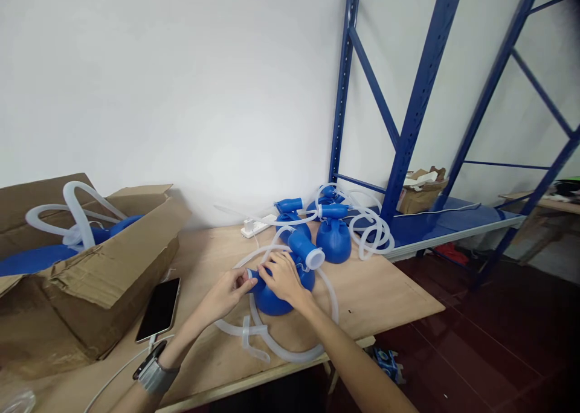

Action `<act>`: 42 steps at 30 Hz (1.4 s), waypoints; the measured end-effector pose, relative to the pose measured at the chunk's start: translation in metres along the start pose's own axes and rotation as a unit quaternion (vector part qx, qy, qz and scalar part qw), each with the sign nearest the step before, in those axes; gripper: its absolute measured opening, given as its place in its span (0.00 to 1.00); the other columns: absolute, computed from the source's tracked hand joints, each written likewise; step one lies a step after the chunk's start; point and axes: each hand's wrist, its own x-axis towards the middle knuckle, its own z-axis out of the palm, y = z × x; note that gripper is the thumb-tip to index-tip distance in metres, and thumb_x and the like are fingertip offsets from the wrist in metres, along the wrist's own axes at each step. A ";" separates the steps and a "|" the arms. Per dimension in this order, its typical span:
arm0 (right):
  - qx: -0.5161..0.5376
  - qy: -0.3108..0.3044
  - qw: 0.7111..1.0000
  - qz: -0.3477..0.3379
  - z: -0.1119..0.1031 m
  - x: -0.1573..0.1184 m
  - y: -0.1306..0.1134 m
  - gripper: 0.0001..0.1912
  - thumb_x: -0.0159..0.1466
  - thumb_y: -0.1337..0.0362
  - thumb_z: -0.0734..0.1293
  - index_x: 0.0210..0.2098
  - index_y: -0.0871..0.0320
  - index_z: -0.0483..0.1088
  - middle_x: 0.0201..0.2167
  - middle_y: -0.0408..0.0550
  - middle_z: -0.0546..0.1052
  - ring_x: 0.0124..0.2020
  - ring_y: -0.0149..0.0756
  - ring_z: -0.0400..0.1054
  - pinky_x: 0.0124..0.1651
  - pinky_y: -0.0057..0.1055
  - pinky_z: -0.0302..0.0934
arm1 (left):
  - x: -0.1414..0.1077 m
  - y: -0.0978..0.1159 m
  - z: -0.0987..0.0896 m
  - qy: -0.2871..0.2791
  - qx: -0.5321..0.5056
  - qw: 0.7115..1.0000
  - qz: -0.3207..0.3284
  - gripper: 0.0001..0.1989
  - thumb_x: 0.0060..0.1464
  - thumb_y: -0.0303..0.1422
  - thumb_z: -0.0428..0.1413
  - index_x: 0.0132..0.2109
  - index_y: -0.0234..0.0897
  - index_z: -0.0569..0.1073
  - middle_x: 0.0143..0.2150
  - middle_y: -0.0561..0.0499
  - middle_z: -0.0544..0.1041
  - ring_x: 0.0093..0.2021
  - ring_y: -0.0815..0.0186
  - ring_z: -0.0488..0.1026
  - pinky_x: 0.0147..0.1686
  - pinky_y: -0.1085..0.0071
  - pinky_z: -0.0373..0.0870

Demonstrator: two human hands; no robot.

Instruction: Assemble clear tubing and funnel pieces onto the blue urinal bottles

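A round blue plastic bottle (272, 303) with a hose, which looks like a urinal bottle, sits near the table's front. My left hand (233, 289) pinches a small blue neck with a white rim at its left side. Draped over the top of the bottle, my right hand (283, 277) grips it with bent fingers, the thumb and fingertips close to the left hand. Behind the right hand sticks up a blue funnel-like tube with a white cap (315, 258). A translucent hose (299, 357) loops around the bottle on the table.
More blue bottles (334, 241) with coiled hoses (376, 235) stand behind. On the left are an open cardboard box (122, 274) with blue bottles inside and a phone (159, 309) on a cable. A power strip (258, 226) lies by the wall; blue shelving (421, 87) rises to the right.
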 end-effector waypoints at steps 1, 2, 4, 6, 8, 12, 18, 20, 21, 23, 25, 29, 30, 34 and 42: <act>0.022 0.016 1.000 -0.008 -0.003 -0.003 -0.002 0.11 0.71 0.63 0.64 0.41 0.57 0.78 0.40 0.51 0.79 0.46 0.40 0.71 0.54 0.40 0.61 | -0.001 -0.002 0.001 0.010 0.007 1.000 0.003 0.23 0.58 0.51 0.51 0.25 0.39 0.65 0.22 0.56 0.68 0.25 0.67 0.64 0.28 0.71 0.61; 0.044 0.037 0.998 -0.022 -0.007 -0.008 -0.003 0.11 0.71 0.64 0.64 0.46 0.56 0.78 0.44 0.51 0.78 0.50 0.41 0.70 0.56 0.40 0.61 | -0.002 -0.005 0.002 0.019 0.015 1.000 0.006 0.22 0.59 0.50 0.51 0.26 0.38 0.66 0.22 0.55 0.70 0.25 0.67 0.65 0.28 0.71 0.61; 0.064 0.101 0.991 -0.053 -0.020 -0.022 -0.001 0.14 0.70 0.65 0.63 0.53 0.54 0.75 0.52 0.52 0.75 0.58 0.43 0.66 0.60 0.42 0.61 | -0.003 -0.012 0.003 0.036 0.036 0.999 0.011 0.21 0.61 0.48 0.50 0.27 0.38 0.69 0.24 0.54 0.74 0.26 0.65 0.68 0.29 0.70 0.63; 0.029 0.189 0.981 -0.038 -0.036 -0.040 0.009 0.16 0.69 0.66 0.65 0.55 0.49 0.74 0.55 0.52 0.73 0.62 0.47 0.61 0.65 0.49 0.57 | -0.005 -0.018 0.002 0.069 0.075 0.995 0.014 0.19 0.62 0.47 0.50 0.31 0.39 0.71 0.28 0.52 0.77 0.29 0.62 0.73 0.32 0.69 0.65; -0.005 0.262 0.964 0.052 -0.049 -0.055 0.028 0.20 0.67 0.61 0.68 0.58 0.48 0.72 0.60 0.54 0.69 0.66 0.54 0.56 0.67 0.57 0.52 | -0.005 -0.021 0.001 0.129 0.136 0.982 0.026 0.14 0.62 0.44 0.51 0.37 0.39 0.73 0.34 0.48 0.79 0.35 0.58 0.76 0.36 0.66 0.68; 0.083 0.194 0.954 0.215 -0.056 -0.071 0.064 0.43 0.62 0.48 0.72 0.71 0.51 0.55 0.67 0.59 0.60 0.67 0.57 0.57 0.65 0.57 0.59 | 0.006 -0.007 0.012 0.206 0.275 0.932 0.111 0.13 0.63 0.34 0.49 0.51 0.37 0.73 0.51 0.38 0.77 0.51 0.48 0.74 0.47 0.56 0.70; 0.170 0.195 0.935 0.242 -0.029 -0.062 0.056 0.43 0.59 0.48 0.74 0.67 0.57 0.57 0.62 0.62 0.69 0.61 0.54 0.67 0.60 0.52 0.65 | 0.045 0.019 0.068 0.122 0.353 0.911 0.178 0.16 0.65 0.36 0.51 0.56 0.35 0.72 0.58 0.35 0.75 0.57 0.46 0.70 0.54 0.49 0.67; 0.175 0.229 0.921 0.262 -0.022 -0.060 0.052 0.36 0.60 0.49 0.73 0.62 0.58 0.63 0.56 0.61 0.75 0.55 0.53 0.72 0.55 0.50 0.69 | 0.058 0.017 0.083 0.102 0.358 0.912 0.173 0.17 0.67 0.37 0.49 0.58 0.36 0.71 0.57 0.35 0.75 0.57 0.47 0.72 0.53 0.51 0.68; 0.178 0.243 0.916 0.265 -0.020 -0.061 0.051 0.34 0.59 0.49 0.73 0.60 0.58 0.66 0.54 0.61 0.76 0.53 0.53 0.73 0.54 0.49 0.70 | 0.064 0.014 0.088 0.092 0.361 0.913 0.167 0.17 0.68 0.37 0.48 0.58 0.36 0.70 0.56 0.36 0.76 0.54 0.49 0.73 0.51 0.53 0.70; 0.197 0.271 0.903 0.269 -0.019 -0.066 0.054 0.31 0.58 0.49 0.73 0.56 0.58 0.68 0.51 0.60 0.78 0.49 0.52 0.74 0.51 0.46 0.71 | 0.072 0.008 0.093 0.074 0.372 0.914 0.144 0.18 0.70 0.36 0.44 0.61 0.37 0.69 0.53 0.37 0.77 0.48 0.52 0.77 0.45 0.59 0.73; 0.234 0.298 0.880 0.287 -0.025 -0.072 0.058 0.32 0.57 0.49 0.74 0.54 0.59 0.69 0.48 0.59 0.78 0.45 0.50 0.75 0.46 0.44 0.73 | 0.078 0.002 0.093 0.070 0.383 0.914 0.116 0.20 0.71 0.36 0.43 0.64 0.36 0.67 0.51 0.38 0.78 0.44 0.54 0.79 0.40 0.62 0.74; 0.314 0.362 0.819 0.315 -0.048 -0.076 0.058 0.38 0.58 0.49 0.72 0.62 0.59 0.62 0.49 0.59 0.76 0.43 0.48 0.76 0.44 0.42 0.73 | 0.079 -0.004 0.089 0.114 0.343 0.918 0.162 0.23 0.70 0.36 0.45 0.68 0.36 0.62 0.59 0.36 0.75 0.57 0.50 0.74 0.56 0.51 0.70; 0.329 0.369 0.812 0.310 -0.054 -0.074 0.057 0.40 0.59 0.50 0.72 0.65 0.58 0.59 0.51 0.59 0.76 0.45 0.48 0.75 0.46 0.42 0.73 | 0.076 -0.005 0.089 0.127 0.317 0.919 0.199 0.24 0.69 0.35 0.46 0.69 0.37 0.60 0.61 0.37 0.73 0.61 0.50 0.71 0.61 0.48 0.65; 0.372 0.338 0.817 0.284 -0.065 -0.064 0.045 0.37 0.62 0.49 0.70 0.65 0.53 0.57 0.54 0.57 0.74 0.45 0.45 0.75 0.45 0.40 0.73 | 0.058 -0.001 0.092 0.222 0.215 0.909 0.280 0.25 0.67 0.33 0.49 0.68 0.39 0.59 0.60 0.38 0.73 0.61 0.51 0.71 0.63 0.48 0.65; 0.351 0.284 0.856 0.253 -0.038 -0.042 0.023 0.26 0.62 0.47 0.69 0.53 0.52 0.60 0.55 0.56 0.72 0.53 0.47 0.72 0.54 0.42 0.70 | 0.056 0.000 0.074 0.188 0.335 0.840 0.382 0.17 0.67 0.45 0.51 0.45 0.36 0.75 0.42 0.41 0.78 0.50 0.50 0.74 0.54 0.49 0.70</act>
